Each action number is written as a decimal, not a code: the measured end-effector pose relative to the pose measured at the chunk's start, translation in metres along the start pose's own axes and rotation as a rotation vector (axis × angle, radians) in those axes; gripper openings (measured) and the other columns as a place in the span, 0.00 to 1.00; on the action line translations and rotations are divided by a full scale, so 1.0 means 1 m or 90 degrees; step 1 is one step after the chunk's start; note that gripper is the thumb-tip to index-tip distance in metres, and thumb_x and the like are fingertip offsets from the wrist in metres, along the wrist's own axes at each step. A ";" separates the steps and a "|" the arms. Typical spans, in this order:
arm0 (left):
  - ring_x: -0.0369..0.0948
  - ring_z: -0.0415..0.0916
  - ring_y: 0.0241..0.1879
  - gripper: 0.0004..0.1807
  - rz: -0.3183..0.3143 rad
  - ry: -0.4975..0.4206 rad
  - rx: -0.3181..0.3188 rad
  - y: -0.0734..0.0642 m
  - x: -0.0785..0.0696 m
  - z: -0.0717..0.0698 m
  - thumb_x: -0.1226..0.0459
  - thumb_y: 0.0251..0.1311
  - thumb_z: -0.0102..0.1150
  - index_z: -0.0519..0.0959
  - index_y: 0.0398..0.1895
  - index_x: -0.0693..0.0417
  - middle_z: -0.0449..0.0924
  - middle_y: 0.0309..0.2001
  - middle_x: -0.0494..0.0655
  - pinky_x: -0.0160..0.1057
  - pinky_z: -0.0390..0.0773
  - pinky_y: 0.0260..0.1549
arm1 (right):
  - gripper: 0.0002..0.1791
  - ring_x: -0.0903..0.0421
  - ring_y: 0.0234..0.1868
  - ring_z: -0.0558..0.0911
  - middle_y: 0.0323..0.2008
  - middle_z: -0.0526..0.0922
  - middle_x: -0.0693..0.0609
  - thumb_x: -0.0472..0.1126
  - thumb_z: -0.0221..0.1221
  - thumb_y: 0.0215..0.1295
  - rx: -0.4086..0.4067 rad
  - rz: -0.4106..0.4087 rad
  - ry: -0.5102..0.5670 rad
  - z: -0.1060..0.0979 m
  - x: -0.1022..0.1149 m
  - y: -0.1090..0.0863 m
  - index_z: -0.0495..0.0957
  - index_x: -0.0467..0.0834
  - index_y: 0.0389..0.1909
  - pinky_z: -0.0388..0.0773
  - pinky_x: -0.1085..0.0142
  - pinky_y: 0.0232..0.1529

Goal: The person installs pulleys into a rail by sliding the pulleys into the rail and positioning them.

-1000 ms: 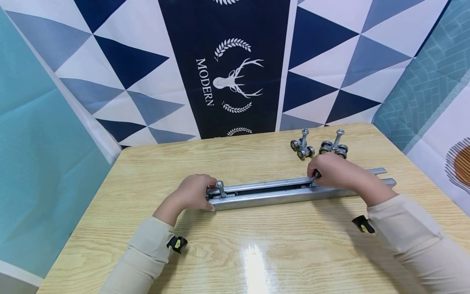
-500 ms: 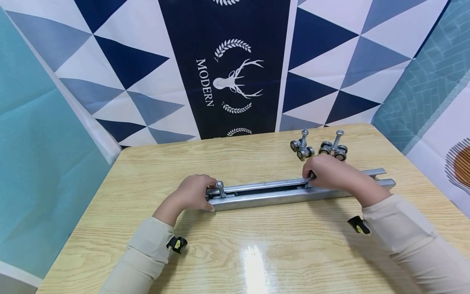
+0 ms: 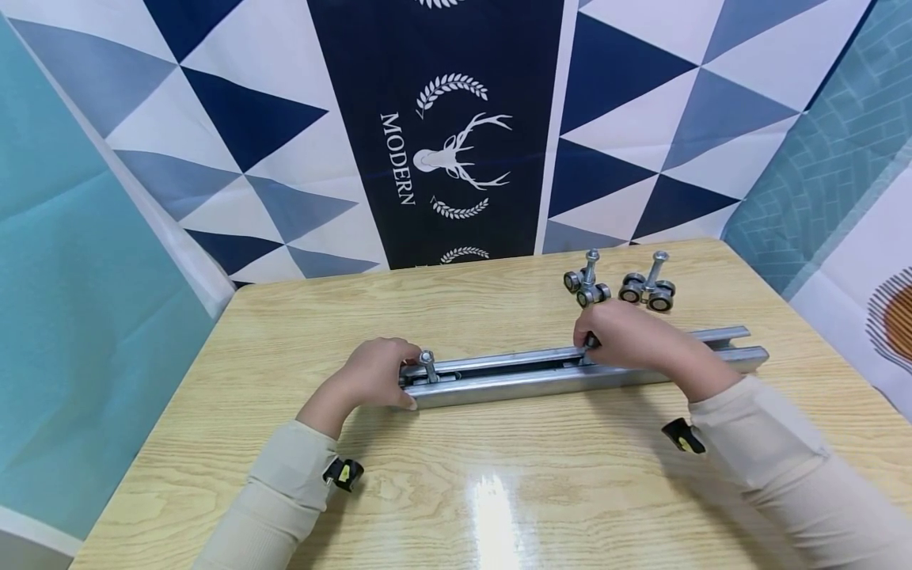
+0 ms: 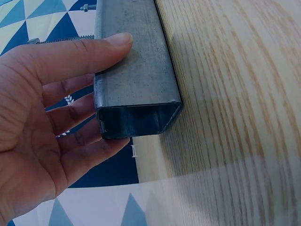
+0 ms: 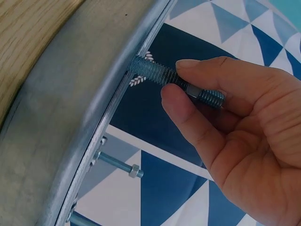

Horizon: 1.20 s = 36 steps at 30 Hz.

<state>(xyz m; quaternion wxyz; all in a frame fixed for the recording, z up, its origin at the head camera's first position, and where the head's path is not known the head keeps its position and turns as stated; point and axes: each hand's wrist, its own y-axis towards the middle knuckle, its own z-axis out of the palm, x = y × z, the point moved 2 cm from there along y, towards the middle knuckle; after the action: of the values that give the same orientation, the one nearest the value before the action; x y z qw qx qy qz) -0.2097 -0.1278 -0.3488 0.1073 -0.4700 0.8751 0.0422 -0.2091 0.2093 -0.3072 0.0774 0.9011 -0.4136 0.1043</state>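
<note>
A galvanized steel track rail (image 3: 513, 387) lies across the table, its slot facing up. My left hand (image 3: 378, 370) grips its left end, thumb on the near side, fingers around the far side. The hollow end shows in the left wrist view. Beside that hand, one upright bolt (image 3: 427, 366) with a nut sticks out of the slot. My right hand (image 3: 627, 336) pinches a second threaded bolt (image 5: 153, 70) between thumb and finger. This bolt rises from the slot right of the rail's middle; whatever carries it inside the rail is hidden.
Two roller trolleys with upright bolts, a left one (image 3: 587, 286) and a right one (image 3: 647, 291), stand on the wooden table (image 3: 321, 317) behind the right hand. Patterned cloth (image 3: 285, 119) hangs behind the table's back edge. The rail's right end is open.
My right hand has slid left along the rail with the pinched bolt, uncovering more of the rail's right end. The left hand and the rail have stayed in place.
</note>
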 end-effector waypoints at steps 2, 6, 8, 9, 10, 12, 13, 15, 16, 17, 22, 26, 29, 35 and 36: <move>0.43 0.78 0.41 0.32 0.001 -0.001 0.000 0.000 0.000 -0.001 0.57 0.33 0.83 0.82 0.47 0.54 0.83 0.45 0.46 0.45 0.77 0.42 | 0.11 0.58 0.31 0.80 0.29 0.84 0.54 0.24 0.62 0.47 -0.001 -0.002 0.002 0.000 0.001 0.001 0.85 0.42 0.27 0.80 0.60 0.32; 0.43 0.78 0.41 0.32 0.003 -0.003 0.001 -0.001 0.000 -0.001 0.57 0.33 0.83 0.82 0.47 0.53 0.83 0.45 0.46 0.45 0.77 0.42 | 0.10 0.60 0.29 0.79 0.28 0.83 0.55 0.24 0.63 0.48 -0.010 -0.012 -0.005 0.001 0.005 0.004 0.84 0.43 0.26 0.79 0.60 0.32; 0.43 0.78 0.41 0.32 0.003 -0.003 0.001 -0.001 0.001 -0.001 0.57 0.33 0.83 0.82 0.47 0.53 0.83 0.45 0.46 0.45 0.77 0.42 | 0.10 0.60 0.29 0.79 0.27 0.83 0.55 0.24 0.63 0.48 -0.013 -0.019 -0.009 0.002 0.007 0.005 0.84 0.43 0.25 0.79 0.59 0.32; 0.43 0.78 0.41 0.32 0.003 -0.003 0.001 -0.001 0.001 -0.001 0.57 0.33 0.83 0.82 0.47 0.53 0.83 0.45 0.46 0.45 0.77 0.42 | 0.10 0.60 0.28 0.79 0.27 0.83 0.55 0.25 0.64 0.49 -0.015 -0.022 -0.009 0.002 0.008 0.006 0.84 0.44 0.25 0.79 0.59 0.32; 0.43 0.78 0.41 0.32 0.003 -0.002 0.000 -0.001 0.001 -0.001 0.57 0.33 0.83 0.82 0.47 0.53 0.83 0.45 0.45 0.45 0.77 0.42 | 0.10 0.60 0.28 0.79 0.27 0.83 0.55 0.25 0.64 0.49 -0.014 -0.024 -0.007 0.003 0.008 0.007 0.84 0.43 0.25 0.79 0.59 0.32; 0.43 0.78 0.41 0.32 0.003 -0.002 0.000 -0.001 0.001 -0.001 0.57 0.33 0.83 0.82 0.48 0.53 0.83 0.45 0.46 0.45 0.77 0.42 | 0.10 0.61 0.28 0.79 0.27 0.83 0.55 0.25 0.64 0.49 -0.012 -0.022 0.000 0.003 0.011 0.008 0.84 0.43 0.26 0.79 0.59 0.32; 0.43 0.78 0.41 0.32 0.003 -0.002 0.000 -0.001 0.001 -0.001 0.57 0.33 0.83 0.82 0.48 0.54 0.83 0.45 0.46 0.45 0.77 0.42 | 0.10 0.61 0.28 0.79 0.28 0.83 0.55 0.25 0.64 0.49 -0.010 -0.019 0.005 0.003 0.012 0.009 0.84 0.43 0.26 0.79 0.60 0.32; 0.43 0.78 0.41 0.33 0.003 -0.002 0.001 -0.001 0.001 -0.001 0.57 0.34 0.83 0.82 0.48 0.54 0.83 0.45 0.46 0.46 0.77 0.43 | 0.10 0.61 0.29 0.79 0.28 0.83 0.54 0.25 0.64 0.50 -0.006 -0.019 0.014 0.004 0.013 0.010 0.84 0.43 0.26 0.79 0.60 0.32; 0.43 0.78 0.41 0.33 0.003 -0.002 0.001 -0.001 0.001 -0.001 0.57 0.34 0.83 0.82 0.49 0.54 0.83 0.46 0.46 0.46 0.77 0.43 | 0.09 0.61 0.29 0.79 0.28 0.83 0.54 0.25 0.64 0.50 -0.004 -0.018 0.018 0.004 0.014 0.011 0.84 0.43 0.26 0.79 0.61 0.32; 0.43 0.78 0.41 0.33 0.002 -0.003 0.001 -0.001 0.001 0.000 0.57 0.34 0.83 0.82 0.49 0.54 0.83 0.46 0.46 0.46 0.77 0.43 | 0.09 0.61 0.29 0.79 0.28 0.83 0.54 0.25 0.64 0.50 -0.004 -0.020 0.020 0.005 0.015 0.012 0.84 0.43 0.26 0.79 0.61 0.32; 0.43 0.78 0.41 0.33 0.001 -0.006 0.001 -0.001 0.001 0.000 0.57 0.34 0.83 0.82 0.48 0.54 0.83 0.46 0.46 0.45 0.77 0.42 | 0.10 0.61 0.29 0.78 0.28 0.83 0.53 0.24 0.63 0.51 -0.006 -0.032 0.028 0.007 0.017 0.015 0.84 0.43 0.27 0.79 0.60 0.33; 0.42 0.78 0.41 0.32 0.000 -0.006 0.001 0.000 0.001 0.000 0.57 0.34 0.83 0.82 0.48 0.54 0.83 0.46 0.46 0.45 0.77 0.43 | 0.10 0.60 0.30 0.80 0.29 0.83 0.54 0.24 0.63 0.51 -0.006 -0.036 0.026 0.008 0.019 0.018 0.85 0.43 0.27 0.80 0.59 0.34; 0.42 0.78 0.41 0.33 -0.001 -0.006 0.002 0.000 0.001 0.000 0.57 0.34 0.83 0.82 0.48 0.54 0.83 0.45 0.46 0.45 0.77 0.42 | 0.10 0.59 0.30 0.80 0.29 0.83 0.53 0.25 0.63 0.51 -0.005 -0.041 0.024 0.009 0.021 0.019 0.85 0.43 0.27 0.80 0.59 0.34; 0.42 0.78 0.40 0.32 0.000 -0.008 0.000 0.000 0.001 0.000 0.57 0.33 0.83 0.82 0.47 0.54 0.83 0.45 0.45 0.45 0.77 0.42 | 0.10 0.61 0.28 0.77 0.27 0.83 0.52 0.25 0.63 0.50 -0.004 -0.041 0.019 0.010 0.023 0.021 0.84 0.43 0.25 0.79 0.60 0.32; 0.42 0.78 0.40 0.32 0.001 -0.008 -0.001 0.000 0.001 0.000 0.57 0.33 0.83 0.82 0.47 0.53 0.83 0.45 0.45 0.45 0.77 0.41 | 0.10 0.61 0.27 0.77 0.27 0.83 0.52 0.24 0.63 0.50 -0.002 -0.039 0.019 0.010 0.024 0.022 0.83 0.43 0.25 0.78 0.61 0.32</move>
<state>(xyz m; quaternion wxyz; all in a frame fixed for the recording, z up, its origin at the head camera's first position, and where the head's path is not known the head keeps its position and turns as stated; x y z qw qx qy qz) -0.2100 -0.1290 -0.3493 0.1126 -0.4695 0.8745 0.0457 -0.2095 0.1759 -0.3094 0.0883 0.9116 -0.3849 0.1144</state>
